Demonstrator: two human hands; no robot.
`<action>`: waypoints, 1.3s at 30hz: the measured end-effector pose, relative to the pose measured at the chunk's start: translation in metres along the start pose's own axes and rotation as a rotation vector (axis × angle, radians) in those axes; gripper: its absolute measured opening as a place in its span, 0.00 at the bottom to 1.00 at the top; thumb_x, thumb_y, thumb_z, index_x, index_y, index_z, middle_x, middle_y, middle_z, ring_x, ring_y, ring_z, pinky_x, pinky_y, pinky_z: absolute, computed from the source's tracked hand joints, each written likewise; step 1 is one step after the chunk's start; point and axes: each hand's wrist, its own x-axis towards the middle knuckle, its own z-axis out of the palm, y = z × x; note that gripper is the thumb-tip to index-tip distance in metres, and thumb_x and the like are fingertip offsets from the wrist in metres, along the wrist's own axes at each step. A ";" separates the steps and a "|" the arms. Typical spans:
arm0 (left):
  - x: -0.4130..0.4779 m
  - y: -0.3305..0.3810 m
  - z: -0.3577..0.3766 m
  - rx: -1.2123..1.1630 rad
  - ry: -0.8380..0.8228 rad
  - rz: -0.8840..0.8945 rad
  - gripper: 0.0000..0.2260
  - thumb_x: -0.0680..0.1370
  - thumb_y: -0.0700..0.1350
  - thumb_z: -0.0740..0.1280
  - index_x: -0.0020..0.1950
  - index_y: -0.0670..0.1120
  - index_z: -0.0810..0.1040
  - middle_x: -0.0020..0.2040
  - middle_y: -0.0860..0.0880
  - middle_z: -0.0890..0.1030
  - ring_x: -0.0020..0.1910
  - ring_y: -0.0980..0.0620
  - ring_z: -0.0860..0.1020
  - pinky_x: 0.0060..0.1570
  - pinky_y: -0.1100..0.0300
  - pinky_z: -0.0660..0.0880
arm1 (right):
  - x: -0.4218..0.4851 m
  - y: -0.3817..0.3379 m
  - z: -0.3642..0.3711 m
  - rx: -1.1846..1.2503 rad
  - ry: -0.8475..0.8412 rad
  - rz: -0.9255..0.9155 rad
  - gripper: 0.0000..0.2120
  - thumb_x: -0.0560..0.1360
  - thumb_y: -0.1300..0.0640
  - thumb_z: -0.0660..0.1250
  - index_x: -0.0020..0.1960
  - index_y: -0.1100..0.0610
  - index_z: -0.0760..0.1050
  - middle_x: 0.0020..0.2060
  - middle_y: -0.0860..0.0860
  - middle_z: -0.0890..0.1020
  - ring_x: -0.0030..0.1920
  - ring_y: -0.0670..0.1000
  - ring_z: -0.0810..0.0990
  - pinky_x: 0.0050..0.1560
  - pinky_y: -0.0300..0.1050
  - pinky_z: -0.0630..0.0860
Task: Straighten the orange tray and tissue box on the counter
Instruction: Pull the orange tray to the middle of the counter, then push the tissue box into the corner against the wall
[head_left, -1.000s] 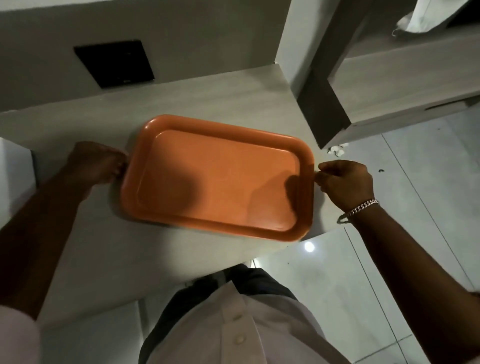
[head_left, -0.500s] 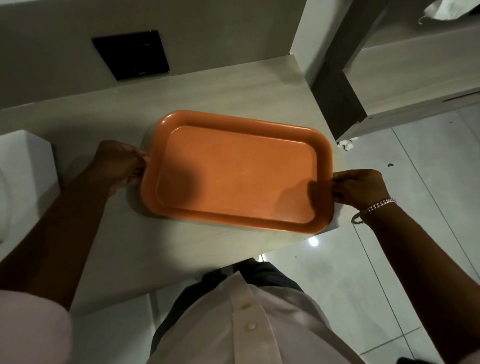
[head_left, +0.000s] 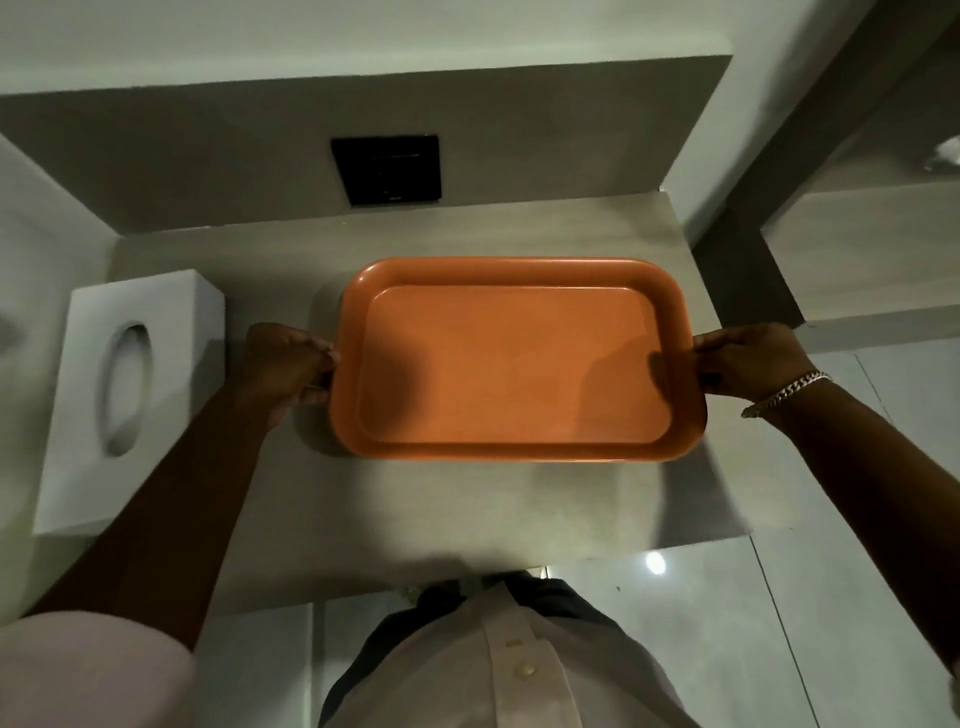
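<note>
Broadly, one counter (head_left: 467, 509) ran along the wall and carried two loose items: one orange tray (head_left: 514, 364) at centre-right and one white tissue box (head_left: 156, 332) at the left end. The tray lay with its long axis running left to right, and its far and near rims read roughly parallel to the wall and to the counter's front edge, so it appeared close to square. Whether it rested fully on the surface or was held slightly raised could not be determined. The tissue box stood just beside the tray's left end, separated from it by the left hand, and its long axis ran front to back with its oval slot facing up; its sides looked slightly off-square to the wall, though the wide lens made this uncertain. Two hands were in view. The left hand (head_left: 291, 364) was closed on the tray's left short rim, and the right hand (head_left: 748, 358), with one bracelet (head_left: 789, 389) at the wrist, was closed on the right short rim. The tissue box lay directly to the left of the left hand, making that hand the nearer one for the box. One black wall plate (head_left: 387, 169) sat above the counter.
</note>
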 end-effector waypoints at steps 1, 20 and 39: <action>-0.001 0.000 0.000 -0.002 0.003 -0.009 0.03 0.76 0.34 0.68 0.45 0.40 0.79 0.38 0.43 0.79 0.36 0.48 0.78 0.23 0.65 0.77 | 0.005 -0.003 0.003 -0.012 0.002 -0.004 0.08 0.72 0.72 0.70 0.51 0.68 0.81 0.51 0.68 0.83 0.52 0.67 0.83 0.57 0.63 0.80; -0.007 -0.016 0.014 0.447 0.321 0.334 0.06 0.73 0.42 0.67 0.45 0.40 0.80 0.44 0.35 0.82 0.45 0.39 0.81 0.43 0.52 0.78 | 0.022 0.001 0.042 -0.387 0.172 -0.372 0.18 0.75 0.55 0.71 0.62 0.63 0.78 0.55 0.62 0.84 0.53 0.61 0.83 0.57 0.55 0.80; -0.075 -0.136 0.121 1.135 0.258 0.904 0.34 0.78 0.63 0.57 0.80 0.48 0.56 0.81 0.38 0.55 0.80 0.34 0.52 0.72 0.25 0.44 | -0.073 0.093 0.150 -0.995 0.159 -0.911 0.36 0.76 0.30 0.53 0.78 0.46 0.59 0.79 0.60 0.60 0.80 0.63 0.53 0.74 0.72 0.39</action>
